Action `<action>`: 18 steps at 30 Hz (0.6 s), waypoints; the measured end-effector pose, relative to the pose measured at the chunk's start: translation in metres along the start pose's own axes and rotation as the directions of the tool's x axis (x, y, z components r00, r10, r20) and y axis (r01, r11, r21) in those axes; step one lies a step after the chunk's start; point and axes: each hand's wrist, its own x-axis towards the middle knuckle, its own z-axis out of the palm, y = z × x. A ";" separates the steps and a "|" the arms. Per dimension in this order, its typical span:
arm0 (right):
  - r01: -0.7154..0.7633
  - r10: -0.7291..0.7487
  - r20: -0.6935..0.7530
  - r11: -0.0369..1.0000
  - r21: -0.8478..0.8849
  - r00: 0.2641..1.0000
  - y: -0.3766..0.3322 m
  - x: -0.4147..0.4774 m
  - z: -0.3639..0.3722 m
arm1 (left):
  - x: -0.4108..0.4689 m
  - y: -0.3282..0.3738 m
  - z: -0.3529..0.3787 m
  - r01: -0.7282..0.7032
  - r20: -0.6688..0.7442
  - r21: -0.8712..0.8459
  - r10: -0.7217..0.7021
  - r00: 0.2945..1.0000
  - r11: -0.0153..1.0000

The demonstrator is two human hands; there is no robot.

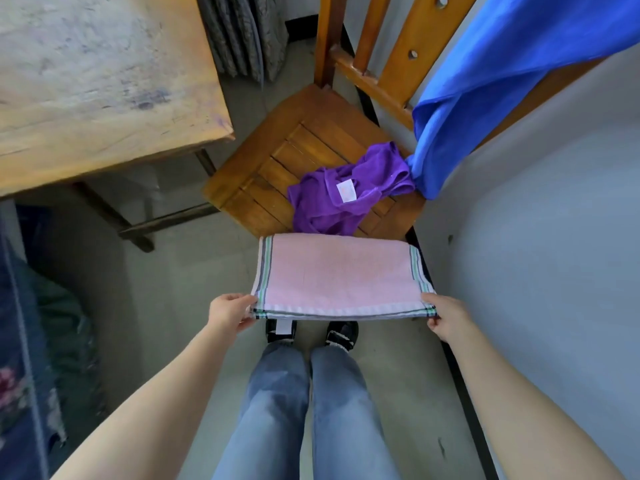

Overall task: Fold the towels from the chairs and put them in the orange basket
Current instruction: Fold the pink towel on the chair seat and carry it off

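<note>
I hold a pink towel (337, 275) with striped ends, folded over and stretched flat in the air in front of me. My left hand (230, 313) pinches its near left corner and my right hand (446, 317) pinches its near right corner. Beyond it stands a wooden chair (277, 161). A crumpled purple towel (343, 192) with a white label lies on the seat. A blue towel (502, 74) hangs over the chair's back and drapes down to the seat. No orange basket is in view.
A worn wooden table (104, 81) stands at the left, close to the chair. A pale wall (554, 237) runs along the right. Dark patterned fabric (20, 341) lies at the far left. My legs and shoes are below the towel on the grey floor.
</note>
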 end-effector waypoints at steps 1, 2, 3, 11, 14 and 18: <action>0.066 -0.069 -0.037 0.994 -0.087 0.997 0.003 0.000 0.002 | 0.000 -0.003 0.000 0.018 0.018 -0.005 -0.018 1.000 1.000; 0.145 -0.157 -0.075 0.978 -0.153 0.985 0.004 -0.004 0.004 | 0.000 -0.005 0.001 0.027 0.036 -0.007 -0.026 0.999 1.000; 0.208 -0.232 -0.105 0.958 -0.197 0.967 0.007 -0.005 0.007 | -0.001 -0.007 0.002 0.028 0.056 -0.002 -0.028 0.998 1.000; 0.612 -0.771 -0.011 0.514 -0.601 0.637 0.024 -0.080 0.074 | -0.006 -0.020 0.007 -0.074 0.067 0.040 0.072 0.995 0.996; 0.794 -0.876 0.268 0.188 -0.578 0.402 0.035 -0.113 0.120 | -0.013 -0.021 0.011 -0.060 0.113 -0.031 0.063 0.992 0.998; 0.849 -0.598 0.661 0.064 -0.524 0.453 0.051 -0.135 0.158 | -0.019 -0.018 0.014 0.037 0.175 -0.243 0.007 0.984 0.969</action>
